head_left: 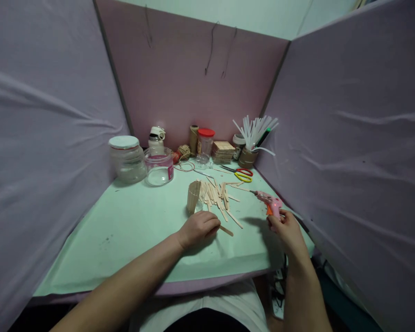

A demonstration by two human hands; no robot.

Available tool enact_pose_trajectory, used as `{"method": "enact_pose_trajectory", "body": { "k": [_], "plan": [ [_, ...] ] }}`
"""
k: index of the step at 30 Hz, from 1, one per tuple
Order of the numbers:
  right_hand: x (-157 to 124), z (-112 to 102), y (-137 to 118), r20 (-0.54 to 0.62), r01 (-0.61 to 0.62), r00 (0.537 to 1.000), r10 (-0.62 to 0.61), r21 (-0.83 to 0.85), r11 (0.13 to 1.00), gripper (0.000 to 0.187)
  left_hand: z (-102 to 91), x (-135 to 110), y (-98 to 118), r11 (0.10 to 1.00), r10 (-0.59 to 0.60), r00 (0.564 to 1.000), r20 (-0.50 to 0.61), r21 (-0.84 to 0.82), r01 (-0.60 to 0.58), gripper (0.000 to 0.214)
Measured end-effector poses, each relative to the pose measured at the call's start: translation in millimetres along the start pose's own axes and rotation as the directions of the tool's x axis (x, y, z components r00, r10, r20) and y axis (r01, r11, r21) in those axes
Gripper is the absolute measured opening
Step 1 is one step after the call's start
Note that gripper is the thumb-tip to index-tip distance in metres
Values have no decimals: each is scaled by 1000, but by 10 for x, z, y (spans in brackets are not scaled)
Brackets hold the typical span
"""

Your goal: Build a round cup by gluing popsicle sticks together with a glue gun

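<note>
A wooden craft stick (227,230) pokes out to the right from the closed fingers of my left hand (201,226), low over the front of the table. Just behind that hand stands a cup-like piece (194,197) with craft sticks along its side; part of it looks clear. My right hand (286,226) is wrapped round the handle of a pink hot glue gun (269,201) with an orange trigger, its nozzle pointing left. Loose craft sticks (215,193) lie in a heap between the cup-like piece and the glue gun.
Red and yellow scissors (242,173) lie behind the sticks. Along the back are a red-lidded jar (205,144), square wooden pieces (223,152), twine (184,151) and a pot of white glue sticks (248,158). Two clear jars, one lidded (127,161) and one open (159,169), stand left.
</note>
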State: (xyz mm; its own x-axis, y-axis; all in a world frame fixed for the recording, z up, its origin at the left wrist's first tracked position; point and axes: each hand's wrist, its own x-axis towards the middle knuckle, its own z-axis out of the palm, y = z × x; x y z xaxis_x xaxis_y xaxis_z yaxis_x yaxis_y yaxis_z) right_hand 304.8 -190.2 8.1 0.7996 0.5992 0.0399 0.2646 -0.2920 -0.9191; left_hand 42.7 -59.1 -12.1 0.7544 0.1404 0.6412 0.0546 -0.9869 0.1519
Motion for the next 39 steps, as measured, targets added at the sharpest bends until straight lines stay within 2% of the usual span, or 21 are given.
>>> {"method": "enact_pose_trajectory", "body": {
  "k": [2,4,6,8,10,12,14,17,19,22,25,28,32,39],
  "plan": [
    [-99,19,-64,-57,62,997,-58,79,995,23,-4,-6,-4,1000,-10,1000,-11,-14,10,18],
    [-200,42,-142,-40,64,998,-57,224,973,27,-16,-8,-12,998,-32,999,-25,-48,31,17],
    [-313,73,-225,98,-25,995,-19,425,905,35,-38,-7,-22,989,-72,997,-34,-132,67,16],
    [-436,113,-292,240,-125,971,-9,538,834,42,-66,-5,-25,954,-167,985,-44,-259,150,15],
    [-557,158,-329,276,-160,961,-5,573,804,44,-90,-4,-13,868,-305,952,-31,-420,264,13],
    [-663,199,-343,258,-150,966,-9,591,792,45,-106,-4,16,697,-447,893,53,-605,385,14],
    [-746,227,-349,262,-133,964,-40,609,782,44,-118,-3,53,427,-523,822,227,-764,483,20],
    [-834,246,-365,306,-115,947,-103,617,778,41,-141,3,85,22,-481,728,488,-824,566,33],
    [-877,252,-374,327,-115,938,-117,610,784,41,-161,3,79,-154,-434,686,584,-799,582,40],
    [-928,262,-364,348,-98,927,-142,588,803,39,-188,-9,42,-315,-409,647,644,-765,562,42],
    [-963,270,-317,365,-75,916,-167,564,822,39,-211,-26,3,-402,-391,641,660,-749,527,38],
    [-996,292,-247,396,-58,897,-196,546,836,37,-230,-37,-34,-449,-378,654,656,-747,490,36],
    [-1078,386,-204,405,-20,883,-235,535,845,35,-248,-49,-94,-451,-351,683,641,-754,477,37],
    [-1234,562,-363,373,62,896,-240,432,900,45,-291,-73,-162,-438,-316,664,678,-725,532,38]
  ]
}}
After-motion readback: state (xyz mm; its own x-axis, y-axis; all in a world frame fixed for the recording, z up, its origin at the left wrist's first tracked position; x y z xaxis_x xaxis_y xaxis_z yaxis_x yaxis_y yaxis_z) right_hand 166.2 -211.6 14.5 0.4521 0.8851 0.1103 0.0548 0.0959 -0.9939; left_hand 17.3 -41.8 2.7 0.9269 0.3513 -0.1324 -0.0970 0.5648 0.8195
